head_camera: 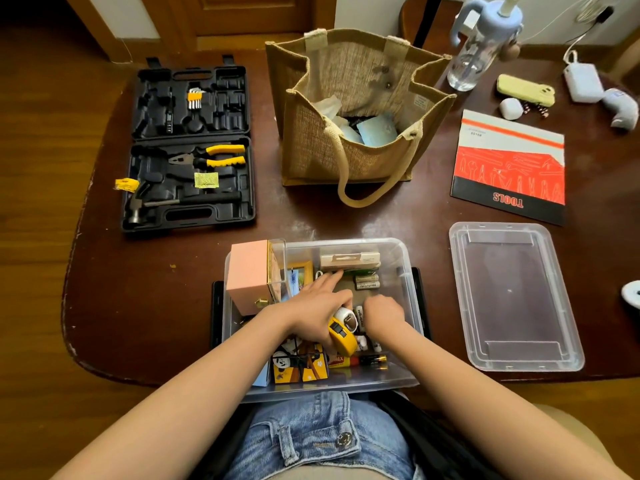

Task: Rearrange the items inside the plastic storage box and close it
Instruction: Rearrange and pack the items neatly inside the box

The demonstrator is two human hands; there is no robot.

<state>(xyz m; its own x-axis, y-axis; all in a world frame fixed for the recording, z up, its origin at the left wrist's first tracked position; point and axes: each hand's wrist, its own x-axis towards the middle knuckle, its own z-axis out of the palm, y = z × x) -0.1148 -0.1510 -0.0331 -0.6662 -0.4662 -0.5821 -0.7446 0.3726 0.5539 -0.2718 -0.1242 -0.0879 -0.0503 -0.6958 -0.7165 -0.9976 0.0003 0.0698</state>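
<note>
Down at the lower centre of the frame, both hands are inside the clear plastic storage box [403, 271], which sits at the near edge of the bench [346, 216]. This looks like the rearranging step, well before closing. The left hand [311, 308] has its grip curled around a yellow tape measure [341, 332], forefinger stretched toward the far wall of the box. The right hand [382, 311] is bunched with the knuckles up; whether its grip has pinched anything underneath, I cannot tell. Loose batteries [367, 282] lie just beyond the fingertips, a pink box [247, 275] stands tall in the box's upper-left corner, and a beige packet [349, 260] lies along the far wall. Picture cards [299, 367] and a dark battery [374, 360] fill the near side.

Over to the right of the frame, the clear lid [512, 296] lies flat, well apart from the box.

Next, by my reading: the tape measure needs a settled spot among the smaller bits, and that pink box stands above the rim, so it likely needs laying down before the lid can seat.
</note>
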